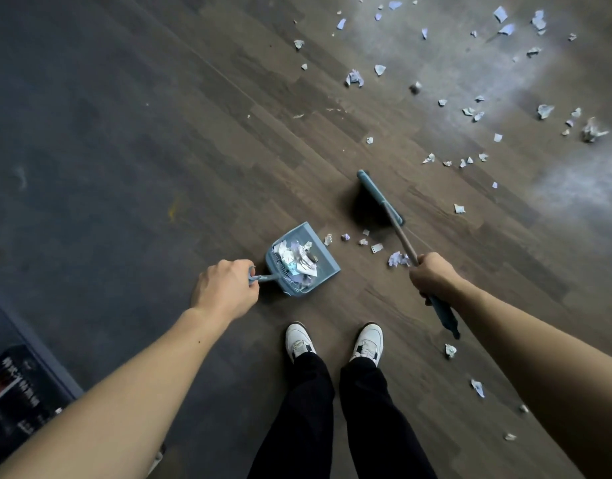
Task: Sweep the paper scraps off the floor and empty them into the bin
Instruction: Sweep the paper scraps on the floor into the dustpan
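Observation:
My left hand (225,290) grips the handle of a blue dustpan (327,267) that sits on the dark wood floor and holds a heap of crumpled paper scraps (297,259). My right hand (434,274) grips the handle of a blue broom (380,197), whose head rests on the floor just beyond and right of the pan. A few small scraps (361,240) lie between the pan's mouth and the broom head. Many more paper scraps (470,112) are scattered over the floor at the upper right. No bin is in view.
My two feet in white shoes (332,342) stand just behind the dustpan. A few scraps (477,388) lie to my right, near the broom's handle end. A dark box with printed text (17,385) sits at the lower left by a blue-grey edge.

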